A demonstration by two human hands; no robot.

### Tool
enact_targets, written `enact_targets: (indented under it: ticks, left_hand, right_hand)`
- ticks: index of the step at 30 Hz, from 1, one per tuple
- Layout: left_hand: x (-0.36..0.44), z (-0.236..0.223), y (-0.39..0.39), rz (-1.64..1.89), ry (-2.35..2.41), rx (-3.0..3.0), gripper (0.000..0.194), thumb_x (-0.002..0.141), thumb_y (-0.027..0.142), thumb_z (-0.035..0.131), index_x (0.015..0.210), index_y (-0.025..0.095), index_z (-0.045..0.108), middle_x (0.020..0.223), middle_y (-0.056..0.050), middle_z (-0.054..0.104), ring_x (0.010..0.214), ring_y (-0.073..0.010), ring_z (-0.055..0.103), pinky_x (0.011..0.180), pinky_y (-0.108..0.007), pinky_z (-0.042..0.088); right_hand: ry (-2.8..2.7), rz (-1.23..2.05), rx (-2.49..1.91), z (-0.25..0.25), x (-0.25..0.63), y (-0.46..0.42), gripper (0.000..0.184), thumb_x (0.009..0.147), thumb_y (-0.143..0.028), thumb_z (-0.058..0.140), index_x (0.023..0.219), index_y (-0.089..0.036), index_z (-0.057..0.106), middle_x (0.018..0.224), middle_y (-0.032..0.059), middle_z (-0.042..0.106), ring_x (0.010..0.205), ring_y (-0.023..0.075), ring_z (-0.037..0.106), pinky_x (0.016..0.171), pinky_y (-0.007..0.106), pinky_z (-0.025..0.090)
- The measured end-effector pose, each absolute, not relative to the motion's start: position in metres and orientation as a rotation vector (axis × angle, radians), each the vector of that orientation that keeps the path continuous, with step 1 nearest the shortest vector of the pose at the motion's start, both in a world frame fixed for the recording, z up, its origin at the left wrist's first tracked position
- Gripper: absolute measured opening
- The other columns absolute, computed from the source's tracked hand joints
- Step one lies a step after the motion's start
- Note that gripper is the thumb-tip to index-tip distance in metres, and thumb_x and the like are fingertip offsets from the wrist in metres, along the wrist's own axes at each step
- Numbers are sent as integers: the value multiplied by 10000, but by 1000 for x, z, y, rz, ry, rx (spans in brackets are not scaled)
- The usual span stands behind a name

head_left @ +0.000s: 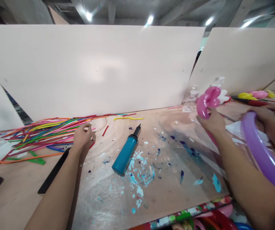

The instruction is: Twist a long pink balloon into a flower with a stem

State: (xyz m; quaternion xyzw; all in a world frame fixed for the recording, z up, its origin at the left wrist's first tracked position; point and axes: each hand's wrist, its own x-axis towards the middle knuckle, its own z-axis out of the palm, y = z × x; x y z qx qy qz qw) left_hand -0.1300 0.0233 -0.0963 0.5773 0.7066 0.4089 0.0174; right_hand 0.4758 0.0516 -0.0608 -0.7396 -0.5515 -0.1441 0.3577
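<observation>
My left hand (82, 138) is at the right end of a pile of long uninflated modelling balloons (53, 129) in many colours. Its fingers are curled together, and what they hold, if anything, cannot be made out. To the right, my right hand (213, 123) is closed around the lower part of a twisted pink balloon flower (209, 99), held above the table. Between my hands a teal balloon pump (125, 155) with a black nozzle lies on the table, its tip pointing away to the right.
Beside my right forearm, another person's hands (269, 124) hold a long purple balloon (259, 147). White boards (104, 70) stand behind the wooden table (99, 191). A black strip (54, 171) lies by my left forearm. Inflated balloons (219, 220) fill the space below the front edge.
</observation>
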Motion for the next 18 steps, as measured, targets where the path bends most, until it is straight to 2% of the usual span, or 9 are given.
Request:
enact_targets:
  ticks: [2, 4, 6, 8, 10, 11, 13, 16, 18]
  left_hand:
    - [-118, -83, 24, 1389, 1969, 1754, 338, 810, 379, 537, 1056, 175, 647, 1019, -90, 689, 811, -224, 652, 749, -348, 503]
    - [-105, -65, 22, 1470, 1701, 1660, 467, 801, 438, 573, 1189, 177, 568, 1106, -107, 652, 810, -208, 657, 706, -338, 524]
    - [-92, -48, 17, 1479, 1428, 1566, 606, 775, 461, 619, 1309, 222, 460, 1241, -125, 581, 889, -217, 656, 672, -330, 541]
    - [-80, -34, 11, 1402, 1119, 1469, 742, 742, 460, 667, 1389, 306, 340, 1414, -125, 433, 1024, -246, 631, 729, -367, 558]
    - [-71, -25, 5, 1316, 889, 1402, 821, 710, 471, 699, 1408, 364, 280, 1490, -116, 326, 1091, -279, 607, 768, -409, 560]
    - [-67, -23, 4, 1300, 842, 1380, 849, 696, 459, 719, 1410, 377, 267, 1492, -115, 318, 1091, -286, 608, 773, -415, 559]
    - [-63, -22, 2, 1326, 878, 1345, 904, 677, 405, 756, 1420, 371, 242, 1423, -124, 404, 1030, -267, 636, 764, -392, 556]
    - [-61, -25, 3, 1378, 1012, 1233, 927, 693, 371, 759, 1436, 340, 206, 1185, -93, 566, 806, -179, 671, 647, -296, 538]
    - [-62, -29, 5, 1368, 1012, 1147, 846, 715, 385, 741, 1410, 335, 260, 1025, -38, 601, 639, -112, 627, 523, -218, 472]
  right_hand:
    - [-1552, -430, -1657, -47, 437, 47, 654, 765, -351, 616, 1357, -162, 413, 1211, 192, 592, 1027, 310, 600, 857, 420, 475]
    - [-1702, -450, -1472, -43, 396, 39, 667, 759, -338, 613, 1369, -175, 399, 1198, 152, 598, 1014, 305, 604, 875, 431, 486]
    - [-1925, -428, -1293, -49, 357, 31, 590, 791, -306, 580, 1352, -200, 430, 1207, 135, 596, 1052, 313, 588, 907, 465, 476]
    - [-2142, -403, -1121, -62, 328, 23, 538, 818, -251, 537, 1349, -228, 451, 1225, 120, 588, 1121, 314, 552, 955, 488, 448]
    - [-2284, -363, -1031, -78, 309, 17, 522, 843, -228, 503, 1362, -252, 454, 1219, 119, 589, 1134, 309, 540, 969, 492, 438]
    - [-2322, -342, -1008, -86, 303, 13, 521, 850, -229, 497, 1369, -256, 454, 1219, 123, 588, 1130, 309, 540, 966, 495, 439]
    - [-2377, -288, -980, -98, 294, 6, 513, 861, -247, 501, 1372, -259, 460, 1222, 128, 584, 1121, 309, 543, 957, 499, 444]
    - [-2421, -190, -929, -104, 286, -3, 483, 870, -298, 520, 1351, -266, 488, 1228, 121, 585, 1114, 301, 550, 950, 495, 453]
    - [-2483, -64, -899, -96, 286, 1, 468, 871, -350, 534, 1332, -273, 506, 1243, 106, 588, 1117, 287, 557, 951, 468, 461]
